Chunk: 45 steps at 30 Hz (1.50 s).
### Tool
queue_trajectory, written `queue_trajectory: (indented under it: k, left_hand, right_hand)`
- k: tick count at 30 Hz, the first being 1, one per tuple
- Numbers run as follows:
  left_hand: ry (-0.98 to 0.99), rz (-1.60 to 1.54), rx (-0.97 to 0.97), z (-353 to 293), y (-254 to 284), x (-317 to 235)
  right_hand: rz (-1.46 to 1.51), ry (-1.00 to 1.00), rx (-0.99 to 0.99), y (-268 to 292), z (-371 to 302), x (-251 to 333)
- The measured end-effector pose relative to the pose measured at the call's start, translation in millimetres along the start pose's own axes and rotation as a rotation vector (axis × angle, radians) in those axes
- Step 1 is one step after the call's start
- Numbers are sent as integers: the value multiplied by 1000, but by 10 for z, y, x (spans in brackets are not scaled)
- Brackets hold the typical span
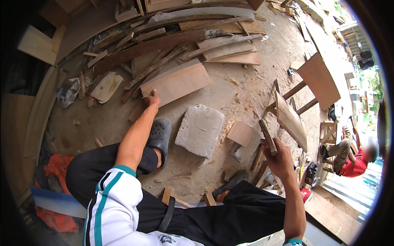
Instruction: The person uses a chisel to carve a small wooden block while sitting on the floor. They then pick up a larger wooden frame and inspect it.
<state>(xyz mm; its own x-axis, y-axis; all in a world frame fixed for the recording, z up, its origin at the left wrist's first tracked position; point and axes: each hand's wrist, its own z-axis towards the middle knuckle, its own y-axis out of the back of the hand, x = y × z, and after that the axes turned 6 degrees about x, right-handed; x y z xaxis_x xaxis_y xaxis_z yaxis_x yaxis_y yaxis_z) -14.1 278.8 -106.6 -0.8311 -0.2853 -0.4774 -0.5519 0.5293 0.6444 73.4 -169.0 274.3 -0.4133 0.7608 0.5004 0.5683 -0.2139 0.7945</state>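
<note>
My left hand reaches forward and grips the near left corner of a flat wooden board, which lies slanted on the floor. My right hand is closed around the wooden handle of a handsaw. Its thin blade points away from me and shows nearly edge-on, apart from the board. Between my feet sits a pale, worn block. A small square piece of wood lies to the right of that block.
Long scrap planks are heaped beyond the board. A wooden stool-like frame stands at the right, near scattered sawdust. Farther right, a person in a red shirt sits holding a tool. Orange cloth lies at the left.
</note>
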Motion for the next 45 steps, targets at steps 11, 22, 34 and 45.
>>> queue_trajectory:
  k: [11, 22, 34, 45]
  left_hand:
    - [-47, -50, 74, 66, -104, 41]
    - [-145, -469, 129, 156, 61, 3]
    - [-784, -251, -201, -1151, 835, -134]
    - [-713, -662, 640, -1603, 1672, 421]
  right_hand:
    - [-31, 22, 19, -32, -47, -34]
    - [-3, 61, 26, 46, -188, -66]
    - [74, 75, -135, 257, -576, -303]
    - [-194, -44, 137, -129, -994, -331]
